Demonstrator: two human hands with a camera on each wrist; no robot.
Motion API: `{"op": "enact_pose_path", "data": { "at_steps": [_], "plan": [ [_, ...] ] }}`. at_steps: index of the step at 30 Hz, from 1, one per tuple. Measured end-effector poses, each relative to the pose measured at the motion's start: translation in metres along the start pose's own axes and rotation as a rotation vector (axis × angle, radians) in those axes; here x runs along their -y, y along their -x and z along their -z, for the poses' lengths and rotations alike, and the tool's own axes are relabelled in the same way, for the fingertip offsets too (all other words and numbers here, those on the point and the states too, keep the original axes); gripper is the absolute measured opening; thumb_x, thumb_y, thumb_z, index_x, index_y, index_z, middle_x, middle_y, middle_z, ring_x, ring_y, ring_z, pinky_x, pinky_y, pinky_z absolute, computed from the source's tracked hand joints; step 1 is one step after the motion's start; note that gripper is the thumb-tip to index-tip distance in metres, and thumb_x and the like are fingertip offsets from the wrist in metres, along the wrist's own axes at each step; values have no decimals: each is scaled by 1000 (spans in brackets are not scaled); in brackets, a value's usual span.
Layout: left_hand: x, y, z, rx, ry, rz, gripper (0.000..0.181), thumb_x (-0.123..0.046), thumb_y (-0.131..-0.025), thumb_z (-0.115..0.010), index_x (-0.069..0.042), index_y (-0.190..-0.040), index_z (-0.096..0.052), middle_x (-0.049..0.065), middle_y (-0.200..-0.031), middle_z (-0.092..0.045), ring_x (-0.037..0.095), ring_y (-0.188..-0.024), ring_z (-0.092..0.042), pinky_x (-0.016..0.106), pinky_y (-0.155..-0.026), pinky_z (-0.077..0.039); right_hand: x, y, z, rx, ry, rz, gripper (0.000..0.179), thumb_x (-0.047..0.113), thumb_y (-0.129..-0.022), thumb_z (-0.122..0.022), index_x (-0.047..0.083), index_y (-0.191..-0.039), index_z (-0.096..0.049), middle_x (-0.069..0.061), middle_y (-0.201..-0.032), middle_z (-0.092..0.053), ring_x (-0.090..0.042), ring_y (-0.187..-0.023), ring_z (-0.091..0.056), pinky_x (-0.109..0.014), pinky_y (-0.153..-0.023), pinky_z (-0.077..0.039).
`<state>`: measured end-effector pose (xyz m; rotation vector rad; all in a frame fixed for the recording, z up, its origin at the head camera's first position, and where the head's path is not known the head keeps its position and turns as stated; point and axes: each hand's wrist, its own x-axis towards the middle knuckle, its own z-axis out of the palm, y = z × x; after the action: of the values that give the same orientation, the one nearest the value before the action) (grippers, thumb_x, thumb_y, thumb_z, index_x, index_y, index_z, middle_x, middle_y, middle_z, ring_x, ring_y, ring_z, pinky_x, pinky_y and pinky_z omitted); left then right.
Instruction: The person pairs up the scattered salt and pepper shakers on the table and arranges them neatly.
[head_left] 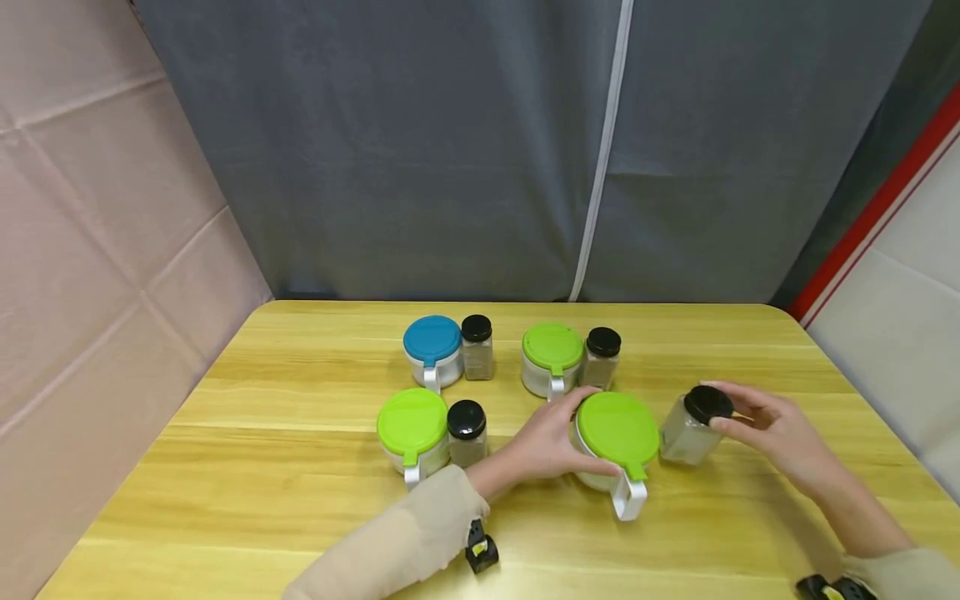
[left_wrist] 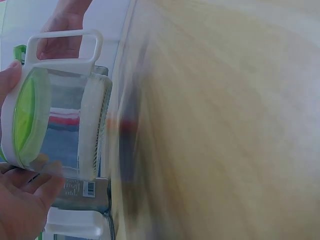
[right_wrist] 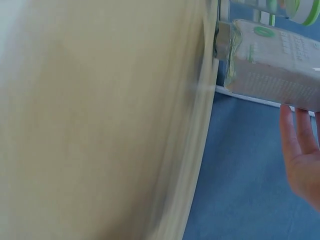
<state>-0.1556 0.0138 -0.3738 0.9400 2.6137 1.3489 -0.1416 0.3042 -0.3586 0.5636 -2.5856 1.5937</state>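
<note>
My left hand [head_left: 543,442] grips a clear seasoning jar [head_left: 617,429] with a green lid and white handle, thumb and fingers on opposite sides. In the left wrist view the jar's white base [left_wrist: 91,127] is close to the tabletop; I cannot tell if they touch. To its right, my right hand [head_left: 780,433] pinches a clear square shaker bottle [head_left: 686,437] by its black cap [head_left: 708,404]. The bottle leans, its cap toward the right hand. Printed lettering covers its side [right_wrist: 275,65] in the right wrist view.
At the back are a blue-lidded jar [head_left: 432,340] beside a black-capped bottle [head_left: 477,350], and a green-lidded jar [head_left: 552,350] beside another bottle [head_left: 602,358]. Front left, a green-lidded jar [head_left: 412,425] stands with a bottle [head_left: 467,429] near my left forearm. A grey curtain [head_left: 450,167] hangs behind the table.
</note>
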Motion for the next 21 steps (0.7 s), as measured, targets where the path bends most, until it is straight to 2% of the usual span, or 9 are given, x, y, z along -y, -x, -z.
{"op": "enact_pose_path", "data": {
  "at_steps": [7, 15, 21],
  "plan": [
    [5, 9, 6, 33, 18, -8, 89, -41, -59, -80, -18, -132, -34, -3, -121, -47, 7, -106, -46, 25, -89, -37, 3, 1, -11, 7, -15, 10, 41, -1, -83, -57, -1, -124, -48, 18, -109, -55, 1, -94, -53, -17, -70, -46],
    [12, 14, 11, 51, 42, -54, 88, -38, -60, -80, -15, -132, -35, -3, -120, -49, 6, -105, -46, 24, -89, -37, 5, 2, -23, 3, -84, 57, 40, -6, -82, -57, -2, -121, -49, 13, -107, -58, -3, -93, -55, -18, -71, -47],
    [16, 19, 14, 50, 79, -68, 88, -36, -60, -81, -18, -132, -34, -5, -120, -49, 5, -106, -46, 23, -89, -37, 6, 2, -29, 29, -138, 67, 41, -9, -81, -56, -1, -121, -50, 13, -111, -56, -3, -96, -54, -18, -72, -47]
  ]
}}
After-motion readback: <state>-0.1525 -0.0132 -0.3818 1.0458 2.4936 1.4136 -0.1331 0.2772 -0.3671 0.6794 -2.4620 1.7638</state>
